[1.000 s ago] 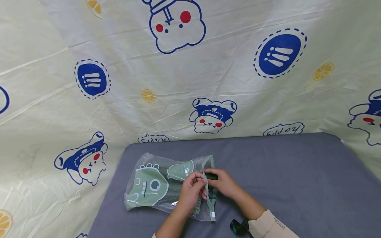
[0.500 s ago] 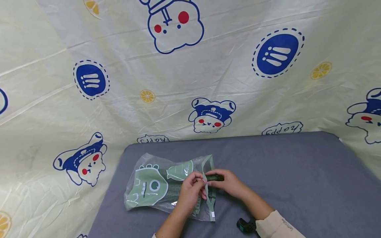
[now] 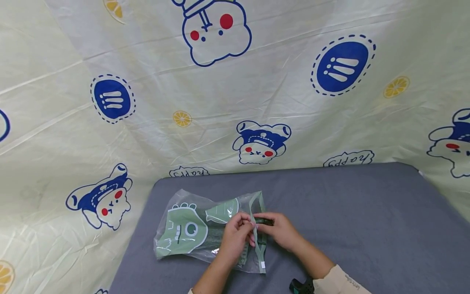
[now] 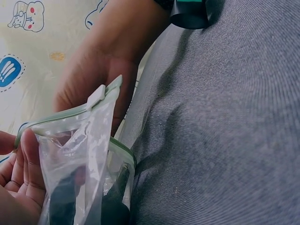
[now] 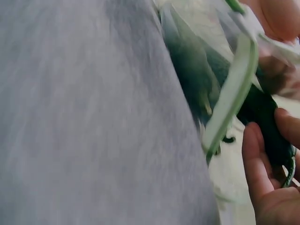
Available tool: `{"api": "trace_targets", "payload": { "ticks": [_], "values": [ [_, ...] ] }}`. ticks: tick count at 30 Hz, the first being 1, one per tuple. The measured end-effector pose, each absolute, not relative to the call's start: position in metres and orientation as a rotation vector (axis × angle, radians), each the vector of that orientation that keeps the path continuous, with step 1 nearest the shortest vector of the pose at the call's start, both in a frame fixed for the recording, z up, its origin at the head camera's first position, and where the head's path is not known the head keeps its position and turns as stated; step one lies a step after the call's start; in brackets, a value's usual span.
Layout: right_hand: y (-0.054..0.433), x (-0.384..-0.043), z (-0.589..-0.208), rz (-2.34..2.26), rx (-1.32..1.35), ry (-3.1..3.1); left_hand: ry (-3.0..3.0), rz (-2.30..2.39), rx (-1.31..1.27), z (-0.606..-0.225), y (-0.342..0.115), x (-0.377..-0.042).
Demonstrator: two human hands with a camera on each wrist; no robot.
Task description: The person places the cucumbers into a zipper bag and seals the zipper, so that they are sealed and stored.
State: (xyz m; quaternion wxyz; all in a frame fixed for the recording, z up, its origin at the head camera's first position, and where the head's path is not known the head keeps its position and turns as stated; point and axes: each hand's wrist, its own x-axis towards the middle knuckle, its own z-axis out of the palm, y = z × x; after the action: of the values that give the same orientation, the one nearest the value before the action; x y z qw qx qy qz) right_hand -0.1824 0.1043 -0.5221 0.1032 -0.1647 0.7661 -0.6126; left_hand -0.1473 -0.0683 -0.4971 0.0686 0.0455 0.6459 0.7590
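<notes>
A clear zip bag [image 3: 187, 230] with green cartoon print lies on the table, its green-edged mouth facing right. My left hand [image 3: 235, 239] pinches one lip of the mouth, holding it apart. My right hand [image 3: 282, 230] grips the stem end of a dark green cucumber [image 5: 268, 126] between thumb and fingers. The cucumber's other end reaches into the bag mouth. More green cucumbers [image 5: 190, 65] show through the plastic in the right wrist view. The white zip slider [image 4: 95, 97] sits near one end of the bag's zip edge.
A grey cloth-covered table [image 3: 360, 220] stretches to the right of the bag. Behind and to the left hangs a pale curtain [image 3: 154, 143] with cartoon prints. A black wrist device [image 3: 302, 286] is by the right sleeve.
My right hand has moved right with the cucumber, showing more of it outside the mouth, then slipped slightly back left. My left hand keeps its hold on the bag.
</notes>
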Motion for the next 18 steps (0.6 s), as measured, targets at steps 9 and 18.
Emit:
{"api": "trace_targets", "payload": {
  "ticks": [9, 18],
  "values": [
    [0.094, -0.184, -0.524, -1.814, -0.495, 2.268, 1.952, 2.289, 0.148, -0.496, -0.069, -0.147],
    [0.118, -0.189, -0.525, -1.844, -0.555, 2.044, 1.955, 2.281, 0.144, -0.495, -0.069, -0.147]
  ]
}}
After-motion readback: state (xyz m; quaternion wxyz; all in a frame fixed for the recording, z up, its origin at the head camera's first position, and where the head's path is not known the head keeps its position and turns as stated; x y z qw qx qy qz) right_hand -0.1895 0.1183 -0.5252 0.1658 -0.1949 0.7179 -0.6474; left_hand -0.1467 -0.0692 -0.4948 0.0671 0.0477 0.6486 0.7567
